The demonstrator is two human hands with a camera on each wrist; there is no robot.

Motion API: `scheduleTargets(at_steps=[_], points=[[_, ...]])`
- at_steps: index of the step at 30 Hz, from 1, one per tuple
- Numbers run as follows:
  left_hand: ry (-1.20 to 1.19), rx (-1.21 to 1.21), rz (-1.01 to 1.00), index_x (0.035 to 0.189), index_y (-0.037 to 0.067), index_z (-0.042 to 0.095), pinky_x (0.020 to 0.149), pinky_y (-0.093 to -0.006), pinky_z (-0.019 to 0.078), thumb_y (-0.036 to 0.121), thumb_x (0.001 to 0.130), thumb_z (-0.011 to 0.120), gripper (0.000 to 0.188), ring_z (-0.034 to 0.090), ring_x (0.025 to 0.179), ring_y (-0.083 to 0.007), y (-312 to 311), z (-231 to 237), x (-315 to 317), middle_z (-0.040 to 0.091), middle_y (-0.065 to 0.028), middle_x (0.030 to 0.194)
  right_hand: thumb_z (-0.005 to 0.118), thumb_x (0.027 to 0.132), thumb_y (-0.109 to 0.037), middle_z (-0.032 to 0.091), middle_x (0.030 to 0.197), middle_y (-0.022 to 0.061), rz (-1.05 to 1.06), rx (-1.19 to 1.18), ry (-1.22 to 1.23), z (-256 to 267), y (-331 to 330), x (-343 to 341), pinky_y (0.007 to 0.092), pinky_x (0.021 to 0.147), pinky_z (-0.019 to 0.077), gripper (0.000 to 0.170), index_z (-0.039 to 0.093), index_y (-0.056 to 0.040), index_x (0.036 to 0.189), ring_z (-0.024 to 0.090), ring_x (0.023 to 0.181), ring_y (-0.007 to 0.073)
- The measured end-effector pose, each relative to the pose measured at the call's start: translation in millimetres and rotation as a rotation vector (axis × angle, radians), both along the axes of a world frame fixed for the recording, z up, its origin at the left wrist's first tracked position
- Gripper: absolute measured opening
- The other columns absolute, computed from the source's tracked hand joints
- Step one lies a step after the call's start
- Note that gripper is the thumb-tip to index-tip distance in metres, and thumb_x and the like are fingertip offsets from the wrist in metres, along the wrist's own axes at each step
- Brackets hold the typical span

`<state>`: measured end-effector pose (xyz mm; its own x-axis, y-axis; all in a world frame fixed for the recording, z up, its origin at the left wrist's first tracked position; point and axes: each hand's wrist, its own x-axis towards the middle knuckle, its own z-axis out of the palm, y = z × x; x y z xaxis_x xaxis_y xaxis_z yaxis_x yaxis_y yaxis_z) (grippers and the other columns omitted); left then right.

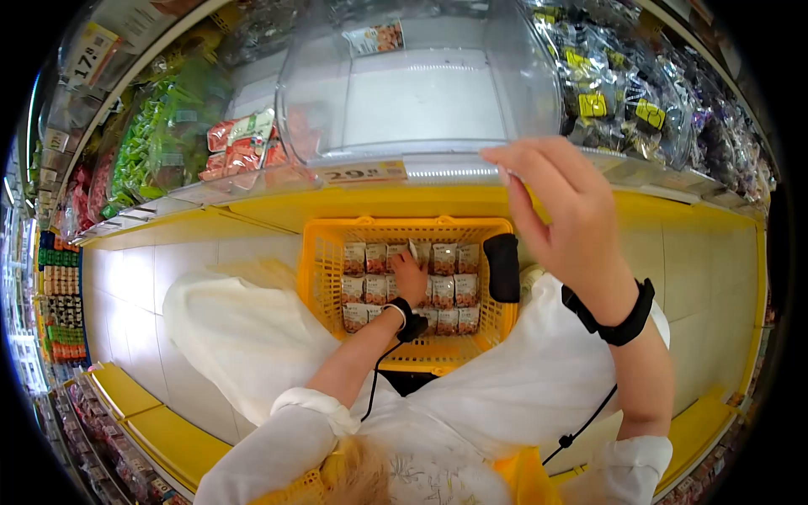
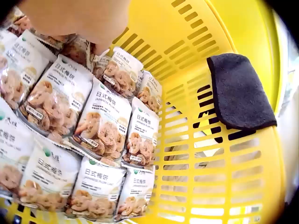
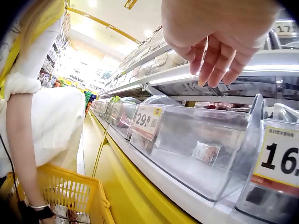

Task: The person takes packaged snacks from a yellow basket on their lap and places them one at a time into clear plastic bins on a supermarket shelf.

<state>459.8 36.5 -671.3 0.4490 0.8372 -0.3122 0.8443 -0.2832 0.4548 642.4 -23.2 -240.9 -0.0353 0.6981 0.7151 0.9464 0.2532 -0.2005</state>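
Observation:
My left hand (image 1: 410,276) reaches into the yellow basket (image 1: 497,353), its fingertips pinching a small plum cake packet (image 1: 413,250) that stands edge-on among the others. Rows of white plum cake packets (image 2: 105,121) with pictures of biscuits fill the basket floor; in the left wrist view the hand covers the back ones. Empty, with fingers loosely bent, my right hand (image 1: 566,198) hovers by the front edge of a clear plastic bin (image 1: 421,93). A single similar packet (image 3: 205,153) lies in that bin, towards its far side in the head view.
A dark cloth wrap (image 1: 502,268) covers the basket's right-hand handle. Red-and-white packs (image 1: 240,147) lie in the bin to the left, and dark bags with yellow labels (image 1: 593,105) to the right. A 29.8 price tag (image 3: 145,122) hangs on the bin front, above a yellow shelf base (image 3: 126,172).

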Motion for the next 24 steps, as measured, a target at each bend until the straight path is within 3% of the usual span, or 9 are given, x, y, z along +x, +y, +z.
scheduleTargets(at_steps=[3, 5, 7, 9, 12, 15, 18, 20, 24], points=[[-0.145, -0.140, -0.223, 0.144, -0.010, 0.023, 0.082, -0.0522, 0.0524, 0.012, 0.089, 0.063, 0.072, 0.058, 0.099, -0.0410, 20, -6, -18, 0.057, -0.0309, 0.109, 0.063, 0.079, 0.002, 0.062, 0.084, 0.0071, 0.003, -0.021, 0.022, 0, 1, -4, 0.0349, 0.063, 0.0480, 0.016, 0.065, -0.0039, 0.094, 0.060, 0.074, 0.0257], [0.227, -0.392, -0.496, 0.145, -0.010, 0.022, 0.054, -0.0413, 0.0511, 0.014, 0.093, 0.057, 0.067, 0.060, 0.068, -0.0327, 41, 64, -19, 0.062, -0.0264, 0.092, 0.063, 0.079, 0.002, 0.062, 0.084, 0.0074, 0.030, -0.003, 0.026, -3, 3, -5, 0.0351, 0.063, 0.0480, 0.017, 0.065, -0.0030, 0.094, 0.060, 0.074, 0.0258], [0.426, -0.324, -0.682, 0.146, -0.008, 0.027, 0.057, -0.0400, 0.0495, 0.016, 0.095, 0.054, 0.061, 0.062, 0.073, -0.0315, 50, 116, -18, 0.064, -0.0240, 0.091, 0.063, 0.078, 0.003, 0.062, 0.085, 0.0078, 0.016, 0.002, 0.043, -7, 6, -6, 0.0355, 0.064, 0.0482, 0.017, 0.065, -0.0028, 0.095, 0.060, 0.074, 0.0261], [0.181, -0.322, -1.055, 0.136, -0.006, 0.042, 0.063, -0.0410, 0.0488, 0.017, 0.097, 0.051, 0.046, 0.064, 0.076, -0.0322, 67, 141, -32, 0.066, -0.0204, 0.088, 0.063, 0.079, 0.003, 0.062, 0.085, 0.0084, 0.023, -0.009, 0.063, -9, 8, -6, 0.0357, 0.064, 0.0482, 0.018, 0.065, -0.0033, 0.095, 0.060, 0.075, 0.0263], [-0.028, -0.509, -1.003, 0.107, -0.003, 0.051, 0.070, -0.0430, 0.0487, 0.021, 0.100, 0.048, 0.025, 0.065, 0.080, -0.0337, 59, 293, -29, 0.067, -0.0169, 0.092, 0.062, 0.080, 0.003, 0.062, 0.086, 0.0099, 0.011, -0.041, 0.125, -4, 8, -8, 0.0361, 0.066, 0.0486, 0.017, 0.065, -0.0040, 0.096, 0.061, 0.076, 0.0277], [-0.250, -0.327, -0.910, 0.111, 0.001, 0.055, 0.072, -0.0424, 0.0494, 0.013, 0.096, 0.053, 0.020, 0.065, 0.084, -0.0351, 54, 423, -36, 0.066, -0.0169, 0.090, 0.061, 0.082, 0.002, 0.063, 0.088, 0.0113, -0.012, -0.020, 0.197, 1, 10, -8, 0.0364, 0.069, 0.0492, 0.016, 0.065, -0.0041, 0.096, 0.062, 0.079, 0.0298], [-0.611, 0.644, -0.956, 0.117, 0.004, 0.058, 0.076, -0.0418, 0.0497, 0.004, 0.088, 0.058, 0.029, 0.063, 0.091, -0.0356, 85, 449, -41, 0.066, -0.0163, 0.094, 0.059, 0.084, 0.002, 0.064, 0.090, 0.0121, -0.019, 0.022, 0.260, 6, 15, -8, 0.0367, 0.072, 0.0495, 0.015, 0.066, -0.0035, 0.096, 0.062, 0.082, 0.0313], [-0.524, 0.745, -0.713, 0.112, 0.003, 0.062, 0.077, -0.0413, 0.0493, 0.002, 0.085, 0.059, 0.027, 0.063, 0.091, -0.0354, 99, 479, -27, 0.068, -0.0171, 0.094, 0.059, 0.085, 0.002, 0.064, 0.091, 0.0124, -0.008, 0.034, 0.283, 7, 17, -8, 0.0368, 0.074, 0.0496, 0.014, 0.066, -0.0031, 0.097, 0.062, 0.083, 0.0319], [-0.350, 0.681, -0.770, 0.104, 0.000, 0.064, 0.073, -0.0397, 0.0500, 0.003, 0.083, 0.060, 0.021, 0.064, 0.084, -0.0356, 164, 449, 17, 0.067, -0.0184, 0.090, 0.060, 0.084, 0.001, 0.063, 0.091, 0.0121, 0.016, -0.005, 0.261, -2, 20, -10, 0.0371, 0.074, 0.0491, 0.014, 0.065, -0.0032, 0.096, 0.061, 0.085, 0.0314]])
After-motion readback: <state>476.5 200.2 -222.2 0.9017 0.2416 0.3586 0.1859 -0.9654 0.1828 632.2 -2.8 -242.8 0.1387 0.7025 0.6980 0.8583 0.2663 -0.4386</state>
